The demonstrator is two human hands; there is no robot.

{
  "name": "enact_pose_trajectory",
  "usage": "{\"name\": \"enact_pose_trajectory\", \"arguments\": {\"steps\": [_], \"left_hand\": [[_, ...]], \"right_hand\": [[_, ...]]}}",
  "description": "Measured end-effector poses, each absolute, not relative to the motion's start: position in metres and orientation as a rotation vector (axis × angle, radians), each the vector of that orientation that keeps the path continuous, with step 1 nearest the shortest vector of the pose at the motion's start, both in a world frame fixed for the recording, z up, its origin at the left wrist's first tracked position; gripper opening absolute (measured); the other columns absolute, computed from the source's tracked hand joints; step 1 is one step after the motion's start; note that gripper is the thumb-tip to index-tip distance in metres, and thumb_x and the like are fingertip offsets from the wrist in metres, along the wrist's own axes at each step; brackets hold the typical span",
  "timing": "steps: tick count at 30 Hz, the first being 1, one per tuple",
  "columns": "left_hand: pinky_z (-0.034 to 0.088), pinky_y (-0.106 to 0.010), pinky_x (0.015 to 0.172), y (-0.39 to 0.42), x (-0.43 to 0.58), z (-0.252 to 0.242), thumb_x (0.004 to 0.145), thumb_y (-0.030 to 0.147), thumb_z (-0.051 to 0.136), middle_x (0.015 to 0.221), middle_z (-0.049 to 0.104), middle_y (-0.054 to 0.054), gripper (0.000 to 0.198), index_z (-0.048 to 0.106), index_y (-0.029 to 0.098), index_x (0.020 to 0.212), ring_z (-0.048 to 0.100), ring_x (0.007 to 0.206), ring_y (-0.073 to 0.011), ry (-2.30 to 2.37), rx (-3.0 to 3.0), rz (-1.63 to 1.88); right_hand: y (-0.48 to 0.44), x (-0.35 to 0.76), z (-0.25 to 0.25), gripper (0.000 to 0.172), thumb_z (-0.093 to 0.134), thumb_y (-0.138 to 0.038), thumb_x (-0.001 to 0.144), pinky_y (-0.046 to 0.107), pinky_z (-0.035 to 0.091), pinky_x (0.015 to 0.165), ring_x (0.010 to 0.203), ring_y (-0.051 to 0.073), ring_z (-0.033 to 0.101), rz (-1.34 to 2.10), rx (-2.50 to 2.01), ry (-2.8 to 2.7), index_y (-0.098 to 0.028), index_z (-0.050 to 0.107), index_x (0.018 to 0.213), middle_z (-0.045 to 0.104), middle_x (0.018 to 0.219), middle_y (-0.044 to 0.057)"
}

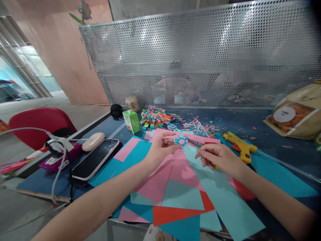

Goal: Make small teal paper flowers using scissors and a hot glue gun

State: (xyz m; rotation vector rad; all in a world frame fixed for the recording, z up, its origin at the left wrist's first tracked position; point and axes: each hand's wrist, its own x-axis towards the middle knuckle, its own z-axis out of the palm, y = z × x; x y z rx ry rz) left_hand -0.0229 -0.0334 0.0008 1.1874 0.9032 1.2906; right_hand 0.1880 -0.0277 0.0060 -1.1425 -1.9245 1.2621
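Observation:
My left hand (164,145) pinches a small paper flower (181,141) with blue petals and a pink middle. Closed around a pair of scissors (195,143), my right hand (218,155) is just to the right of the flower. The grey blades point left toward the flower's edge; the handles are mostly covered by my fingers. Under both hands lie overlapping sheets of coloured paper (184,195) in pink, light blue, teal and red.
Behind the hands sit a heap of fringed paper pieces (155,117), paper strips (198,125) and a green carton (131,121). A yellow glue gun (242,147) lies right, near a snack bag (296,113). Left are a phone (96,160) and a purple power strip (61,160).

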Motion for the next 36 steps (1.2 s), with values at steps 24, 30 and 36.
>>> {"name": "enact_pose_trajectory", "arguments": {"steps": [24,30,36], "left_hand": [[0.042,-0.023,0.065,-0.040,-0.016,-0.002,0.063,0.023,0.075,0.073,0.060,0.001,0.049,0.051,0.016,0.105,0.056,0.068,-0.0098,0.813,1.388,1.163],[0.043,-0.022,0.064,-0.039,-0.013,-0.005,0.061,0.022,0.076,0.071,0.060,0.002,0.049,0.050,0.016,0.102,0.056,0.066,-0.0089,0.795,1.366,1.159],[0.042,-0.021,0.061,-0.037,-0.014,-0.009,0.061,0.023,0.076,0.070,0.057,0.003,0.048,0.049,0.016,0.101,0.054,0.062,-0.0072,0.837,1.390,1.169]], "right_hand": [[-0.039,0.177,0.001,0.020,0.055,-0.035,0.079,0.022,0.039,0.048,0.050,0.009,0.049,1.035,-1.096,-1.900,-0.018,0.063,0.077,0.057,0.065,-0.001],[-0.038,0.178,-0.001,0.020,0.056,-0.036,0.078,0.022,0.039,0.047,0.049,0.009,0.049,1.014,-1.109,-1.864,-0.018,0.064,0.075,0.058,0.063,-0.001],[-0.035,0.182,-0.004,0.021,0.055,-0.037,0.078,0.022,0.040,0.047,0.049,0.009,0.050,0.925,-1.154,-1.914,-0.020,0.067,0.077,0.060,0.065,-0.001]]}}
